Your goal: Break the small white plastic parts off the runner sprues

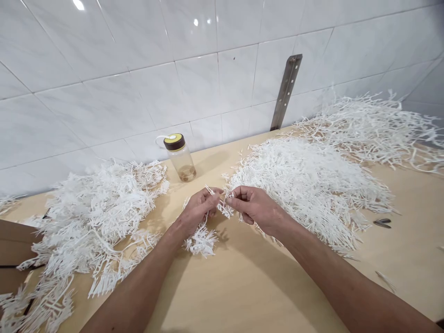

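Observation:
My left hand (199, 208) and my right hand (255, 206) meet over the middle of the wooden table (249, 286). Between them they pinch a white plastic comb-like strip (222, 203), its ends sticking out by the fingertips. A bunch of the same white strips (201, 240) hangs below my left hand and touches the tabletop. Both hands have their fingers closed on the strip. A large heap of white strips (308, 185) lies just right of my right hand.
Another heap of white branched plastic pieces (97, 222) covers the left side. A third, looser pile (374, 125) lies at the far right. A clear bottle with a brown-yellow lid (180, 157) stands by the tiled wall. A small dark tool (381, 224) lies at right.

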A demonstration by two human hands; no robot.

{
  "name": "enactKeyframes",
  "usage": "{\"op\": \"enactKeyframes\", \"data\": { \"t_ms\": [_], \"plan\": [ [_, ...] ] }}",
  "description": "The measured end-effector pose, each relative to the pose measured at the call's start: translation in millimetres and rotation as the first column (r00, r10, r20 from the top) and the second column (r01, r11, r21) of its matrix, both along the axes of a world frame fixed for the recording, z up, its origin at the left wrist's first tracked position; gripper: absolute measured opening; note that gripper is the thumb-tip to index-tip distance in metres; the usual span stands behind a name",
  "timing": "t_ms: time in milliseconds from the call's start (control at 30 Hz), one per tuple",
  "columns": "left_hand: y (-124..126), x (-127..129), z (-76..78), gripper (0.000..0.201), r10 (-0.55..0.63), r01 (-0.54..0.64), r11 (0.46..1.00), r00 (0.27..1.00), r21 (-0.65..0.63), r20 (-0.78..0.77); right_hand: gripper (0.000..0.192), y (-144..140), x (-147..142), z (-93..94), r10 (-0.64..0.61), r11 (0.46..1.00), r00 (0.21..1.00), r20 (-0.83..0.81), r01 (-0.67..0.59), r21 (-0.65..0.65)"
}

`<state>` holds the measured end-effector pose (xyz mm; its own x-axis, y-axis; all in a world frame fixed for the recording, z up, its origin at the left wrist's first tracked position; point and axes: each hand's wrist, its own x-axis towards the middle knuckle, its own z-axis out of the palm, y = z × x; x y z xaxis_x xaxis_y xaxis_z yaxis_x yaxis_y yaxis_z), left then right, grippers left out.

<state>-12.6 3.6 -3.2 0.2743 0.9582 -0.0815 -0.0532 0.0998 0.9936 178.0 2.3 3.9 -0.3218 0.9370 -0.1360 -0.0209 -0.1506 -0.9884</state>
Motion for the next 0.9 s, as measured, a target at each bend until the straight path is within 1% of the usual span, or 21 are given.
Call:
{"op": "enactKeyframes", "data": {
  "t_ms": [100, 167, 233, 300, 367, 433, 467, 533, 600, 700, 800, 900],
  "plan": [
    [1.6, -2.0, -0.3, 0.053, -0.037, 0.037, 0.999, 0.998, 0.000, 0.040, 0.041, 0.8, -2.3, -0.2, -0.072, 0.997, 0.994, -0.083, 0.070, -0.028],
    [3.4, -2.6, -1.2, 0.055, -0.030, 0.030, 1.000, 0.998, -0.004, 0.061, 0.042, 0.8, -3.6, -0.8, -0.099, 0.995, 0.989, -0.113, 0.095, -0.039],
    [5.3, -2.9, -2.9, 0.056, -0.013, 0.013, 1.000, 0.999, 0.002, 0.050, 0.042, 0.5, -4.4, -1.1, -0.118, 0.993, 0.985, -0.129, 0.114, -0.041],
    [6.8, -2.9, -4.7, 0.053, -0.002, 0.002, 1.000, 1.000, 0.025, -0.009, 0.042, 0.4, -4.5, -1.1, -0.132, 0.991, 0.982, -0.137, 0.127, -0.040],
    [7.5, -2.9, -5.7, 0.046, -0.004, 0.009, 0.999, 0.994, 0.041, -0.112, 0.041, 0.5, -4.0, -1.2, -0.142, 0.990, 0.980, -0.139, 0.139, -0.032],
    [7.2, -3.1, -5.5, 0.044, -0.016, 0.022, 0.999, 0.979, 0.024, -0.205, 0.041, 0.9, -3.5, -1.7, -0.145, 0.990, 0.980, -0.137, 0.143, -0.022],
    [7.0, -3.3, -5.1, 0.045, -0.018, 0.021, 1.000, 0.975, 0.008, -0.223, 0.040, 1.1, -3.3, -2.1, -0.143, 0.990, 0.981, -0.132, 0.141, -0.021],
    [6.5, -3.8, -3.9, 0.043, 0.003, -0.005, 1.000, 0.984, -0.010, -0.177, 0.040, 1.4, -3.3, -3.2, -0.134, 0.991, 0.984, -0.118, 0.132, -0.027],
    [6.2, -4.0, -2.6, 0.036, 0.037, -0.037, 0.999, 0.997, -0.004, -0.073, 0.040, 1.7, -3.8, -4.7, -0.127, 0.992, 0.987, -0.100, 0.124, -0.034],
    [6.2, -3.1, 0.1, 0.033, 0.062, -0.063, 0.998, 0.997, 0.021, 0.036, 0.038, 1.5, -4.5, -7.0, -0.107, 0.994, 0.993, -0.044, 0.107, -0.011],
    [5.8, -0.9, 2.8, 0.033, 0.075, -0.078, 0.996, 0.995, 0.039, 0.069, 0.031, 0.1, -4.4, -6.4, -0.067, 0.997, 0.994, 0.089, 0.064, 0.039],
    [5.1, 1.1, 3.0, 0.036, 0.093, -0.096, 0.995, 0.994, 0.042, 0.059, 0.026, -1.9, -4.4, -2.3, -0.043, 0.993, 0.967, 0.251, 0.013, 0.118]
  ]
}}
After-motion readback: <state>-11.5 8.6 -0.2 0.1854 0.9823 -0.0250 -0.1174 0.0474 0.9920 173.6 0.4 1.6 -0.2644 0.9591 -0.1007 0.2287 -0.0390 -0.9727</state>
